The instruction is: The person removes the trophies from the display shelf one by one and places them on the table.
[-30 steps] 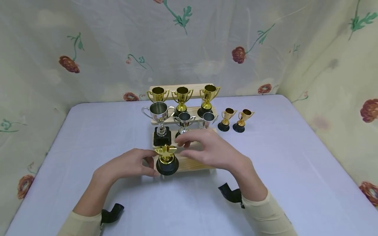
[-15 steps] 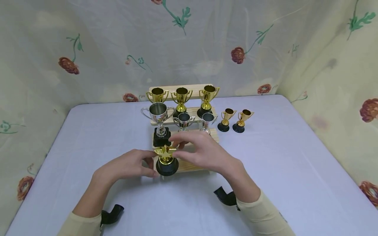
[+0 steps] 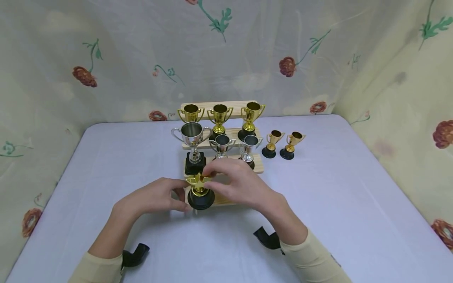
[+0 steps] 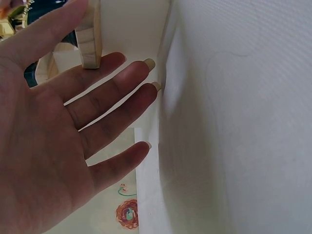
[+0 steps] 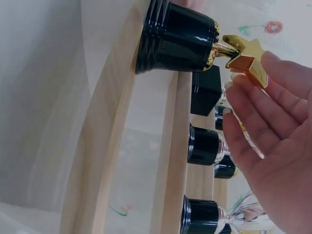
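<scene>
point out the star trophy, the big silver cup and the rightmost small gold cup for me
star trophy [image 5: 187, 39]: right wrist view, on its black base
big silver cup [image 3: 192, 140]: head view, on the front of its bowl
rightmost small gold cup [image 3: 293, 141]: head view, on its bowl

star trophy on front tier, left end | cups on tiers behind | two cups right of stand

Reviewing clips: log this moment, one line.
right hand: pinches shiny gold star trophy; left hand: beside it; trophy: upright on pale tiered wooden stand
</scene>
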Available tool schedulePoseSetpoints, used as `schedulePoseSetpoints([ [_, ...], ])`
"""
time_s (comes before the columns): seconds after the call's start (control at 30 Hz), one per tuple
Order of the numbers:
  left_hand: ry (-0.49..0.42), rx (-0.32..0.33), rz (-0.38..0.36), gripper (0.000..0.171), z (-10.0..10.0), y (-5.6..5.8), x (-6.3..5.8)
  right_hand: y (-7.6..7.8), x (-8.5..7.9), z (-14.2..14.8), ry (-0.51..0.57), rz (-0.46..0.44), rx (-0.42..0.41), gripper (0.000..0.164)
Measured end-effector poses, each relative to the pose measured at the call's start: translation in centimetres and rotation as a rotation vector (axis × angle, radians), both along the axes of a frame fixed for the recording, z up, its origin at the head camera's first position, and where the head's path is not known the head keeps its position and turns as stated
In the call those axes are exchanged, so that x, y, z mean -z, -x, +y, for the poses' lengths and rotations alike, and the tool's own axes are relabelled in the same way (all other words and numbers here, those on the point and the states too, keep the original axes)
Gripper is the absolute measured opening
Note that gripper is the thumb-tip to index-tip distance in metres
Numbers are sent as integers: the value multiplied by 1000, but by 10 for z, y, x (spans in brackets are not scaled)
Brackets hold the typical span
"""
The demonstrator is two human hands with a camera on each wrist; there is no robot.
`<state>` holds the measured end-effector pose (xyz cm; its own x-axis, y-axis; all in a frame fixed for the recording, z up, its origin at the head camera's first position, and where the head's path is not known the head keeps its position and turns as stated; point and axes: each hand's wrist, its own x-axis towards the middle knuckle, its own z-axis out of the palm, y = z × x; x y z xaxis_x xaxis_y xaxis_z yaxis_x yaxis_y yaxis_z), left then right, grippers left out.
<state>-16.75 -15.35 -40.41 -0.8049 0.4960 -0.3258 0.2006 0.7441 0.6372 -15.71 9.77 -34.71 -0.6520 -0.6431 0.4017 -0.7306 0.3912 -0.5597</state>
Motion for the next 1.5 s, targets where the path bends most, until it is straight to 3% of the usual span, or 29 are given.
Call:
schedulePoseSetpoints([
  [0.2, -2, 6, -2, 42, -1, 0, 1, 0, -2, 2, 9, 52, -4, 11],
  [0.5, -19, -1, -16, 51, 0, 0, 0, 1, -6, 11, 54, 26, -26, 12],
  [0.77, -21, 1, -10, 46, 0, 0, -1, 5, -10, 21, 48, 35, -31, 10],
  [1.27, -16, 11, 13, 51, 1, -1, 0, 5, -28, 55, 14, -81, 6, 15],
  [1.5, -6, 5, 16, 57, 0, -1, 1, 6, -34, 66, -53, -176, 19, 15],
])
